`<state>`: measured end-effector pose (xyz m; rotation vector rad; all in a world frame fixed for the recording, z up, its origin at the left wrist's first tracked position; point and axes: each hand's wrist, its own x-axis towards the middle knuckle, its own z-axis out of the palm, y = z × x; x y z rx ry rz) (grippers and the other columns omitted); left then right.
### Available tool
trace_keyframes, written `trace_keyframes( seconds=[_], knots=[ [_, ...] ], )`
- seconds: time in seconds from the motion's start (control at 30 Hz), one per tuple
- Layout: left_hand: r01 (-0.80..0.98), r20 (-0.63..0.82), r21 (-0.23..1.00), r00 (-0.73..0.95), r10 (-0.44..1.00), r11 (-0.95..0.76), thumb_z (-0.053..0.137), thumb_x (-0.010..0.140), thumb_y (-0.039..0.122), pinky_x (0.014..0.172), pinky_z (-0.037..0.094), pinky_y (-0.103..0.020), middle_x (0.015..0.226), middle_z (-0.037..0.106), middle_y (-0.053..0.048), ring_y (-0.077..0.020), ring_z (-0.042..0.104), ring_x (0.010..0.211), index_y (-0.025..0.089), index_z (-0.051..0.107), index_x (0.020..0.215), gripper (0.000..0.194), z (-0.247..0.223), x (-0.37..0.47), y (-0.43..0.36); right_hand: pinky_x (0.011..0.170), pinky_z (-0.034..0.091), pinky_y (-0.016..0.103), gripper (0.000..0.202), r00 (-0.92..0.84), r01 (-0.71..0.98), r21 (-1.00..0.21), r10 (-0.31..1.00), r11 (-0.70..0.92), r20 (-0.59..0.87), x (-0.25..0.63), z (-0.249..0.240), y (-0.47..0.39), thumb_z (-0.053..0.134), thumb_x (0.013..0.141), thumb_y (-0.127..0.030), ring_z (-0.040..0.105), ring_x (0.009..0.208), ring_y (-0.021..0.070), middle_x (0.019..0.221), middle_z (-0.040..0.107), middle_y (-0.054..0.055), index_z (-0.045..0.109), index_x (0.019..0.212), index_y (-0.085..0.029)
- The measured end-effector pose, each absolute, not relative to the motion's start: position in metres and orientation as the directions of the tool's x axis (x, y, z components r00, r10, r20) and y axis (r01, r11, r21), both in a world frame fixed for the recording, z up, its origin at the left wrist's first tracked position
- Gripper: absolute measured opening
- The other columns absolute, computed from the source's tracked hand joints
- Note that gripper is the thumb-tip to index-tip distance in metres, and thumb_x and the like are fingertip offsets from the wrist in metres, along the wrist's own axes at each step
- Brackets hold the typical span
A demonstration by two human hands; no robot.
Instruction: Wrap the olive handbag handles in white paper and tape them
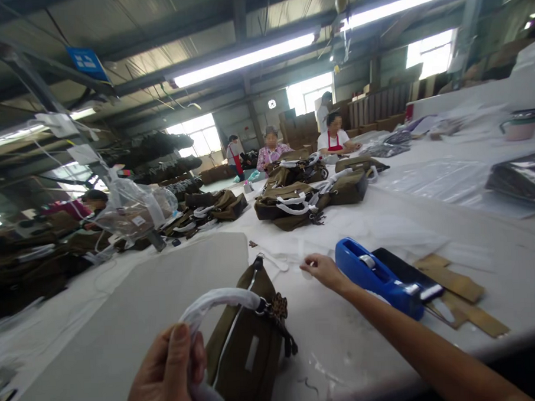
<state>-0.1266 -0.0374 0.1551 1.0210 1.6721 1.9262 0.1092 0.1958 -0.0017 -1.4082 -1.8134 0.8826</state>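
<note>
An olive-green handbag point(239, 355) stands on the white table, close in front of me. White wrapping covers its handle point(222, 294), and my left hand point(168, 370) is closed around that handle. A brown patterned charm point(278, 306) with dark tassels hangs by the handle's ring. Farther right, my right hand point(321, 269) pinches a small translucent strip point(302, 249) that looks like clear tape, just above the tabletop. Beside my right forearm sits a blue tape dispenser point(372, 273).
Brown cardboard pieces point(457, 287) lie right of the dispenser. More olive bags point(289, 202) with wrapped handles are piled ahead. A plastic-wrapped dark item point(521, 177) and a pink cup point(520, 125) are at right. Several people work beyond the table. A metal post point(81, 140) rises at left.
</note>
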Motion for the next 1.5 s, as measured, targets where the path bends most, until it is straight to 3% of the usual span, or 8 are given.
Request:
trace_keyframes(
  seconds=[0.13,0.27,0.57,0.77,0.87,1.03,1.33,1.5],
  knots=[
    [0.220,0.336,0.942,-0.610,0.718,-0.255,0.074,0.082,0.055,0.047,0.038,-0.019,0.062,0.052,0.004,-0.0092,0.043,0.053,0.018,0.061,0.074,0.040,0.158,-0.101,-0.021,0.086,0.058,0.037,0.045,-0.034,0.189,-0.938,0.957,0.290,0.289,0.120,0.026,0.142,0.052,0.098,-0.054,0.071,0.095,0.0218,0.107,0.073,0.012,0.073,0.105,-0.015],
    [0.220,0.278,0.954,-0.409,0.869,-0.202,0.071,0.086,0.056,0.052,0.037,-0.018,0.062,0.051,0.005,-0.0089,0.042,0.056,0.018,0.063,0.080,0.039,0.153,-0.072,-0.008,0.087,0.058,0.035,0.023,0.027,-0.125,-0.833,0.841,0.538,0.540,0.136,0.057,0.076,0.076,0.086,-0.045,0.069,0.096,0.0221,0.100,0.073,0.008,0.079,0.084,-0.022],
    [0.350,0.119,0.929,0.012,0.993,-0.116,0.075,0.080,0.055,0.061,0.047,-0.024,0.078,0.071,-0.003,-0.0177,0.062,0.067,0.017,0.071,0.110,0.049,0.166,-0.037,-0.019,0.080,0.061,0.029,0.017,-0.091,-0.065,-0.583,0.577,0.810,0.812,0.158,0.081,0.009,0.071,0.092,-0.026,0.074,0.088,0.0205,0.101,0.076,0.007,0.082,0.104,-0.033],
    [0.515,0.258,0.836,-0.068,0.964,-0.188,0.075,0.082,0.045,0.074,0.050,-0.027,0.091,0.076,-0.002,-0.0213,0.067,0.082,0.020,0.072,0.109,0.037,0.161,-0.034,-0.028,0.086,0.063,0.039,0.037,-0.204,-0.513,-0.817,0.887,0.262,0.413,0.148,0.079,-0.003,0.061,0.096,-0.052,0.072,0.108,0.0278,0.130,0.069,0.011,0.073,0.123,-0.030],
    [0.570,0.309,0.798,-0.106,0.945,-0.197,0.075,0.081,0.047,0.071,0.049,-0.028,0.086,0.075,-0.002,-0.0217,0.067,0.078,0.020,0.073,0.105,0.036,0.158,-0.034,-0.029,0.077,0.064,0.036,0.051,-0.434,-0.432,-0.902,0.873,0.014,0.222,0.144,0.078,-0.013,0.063,0.091,-0.062,0.075,0.095,0.0263,0.109,0.076,0.013,0.072,0.123,-0.023],
    [0.499,0.380,0.827,-0.156,0.912,-0.259,0.075,0.080,0.056,0.071,0.053,-0.030,0.091,0.075,-0.006,-0.0243,0.068,0.080,0.020,0.069,0.122,0.057,0.151,-0.031,-0.036,0.041,0.046,0.020,0.051,-0.390,-0.130,-0.990,0.915,0.054,0.101,0.135,0.074,-0.017,0.067,0.084,-0.066,0.058,0.043,0.0115,0.057,0.064,0.001,0.070,0.077,-0.016],
    [0.020,0.170,0.985,-0.257,0.951,-0.171,0.065,0.089,0.059,0.055,0.050,-0.024,0.106,0.074,-0.009,-0.0192,0.070,0.074,0.023,0.031,0.158,0.085,0.132,-0.027,-0.043,0.041,0.039,0.020,0.051,-0.418,-0.241,-0.961,0.879,0.136,0.229,0.114,0.090,-0.011,0.062,0.088,-0.065,0.052,0.042,0.0087,0.060,0.063,0.001,0.063,0.073,-0.016],
    [-0.062,0.121,0.988,-0.232,0.965,-0.138,0.074,0.085,0.053,0.077,0.056,-0.027,0.110,0.073,-0.008,-0.0225,0.071,0.097,0.023,0.036,0.156,0.086,0.131,-0.033,-0.040,0.040,0.039,0.021,0.042,-0.391,-0.238,-0.962,0.894,0.131,0.219,0.107,0.101,-0.005,0.066,0.086,-0.059,0.053,0.041,0.0109,0.059,0.064,0.000,0.068,0.080,-0.017]
  ],
)
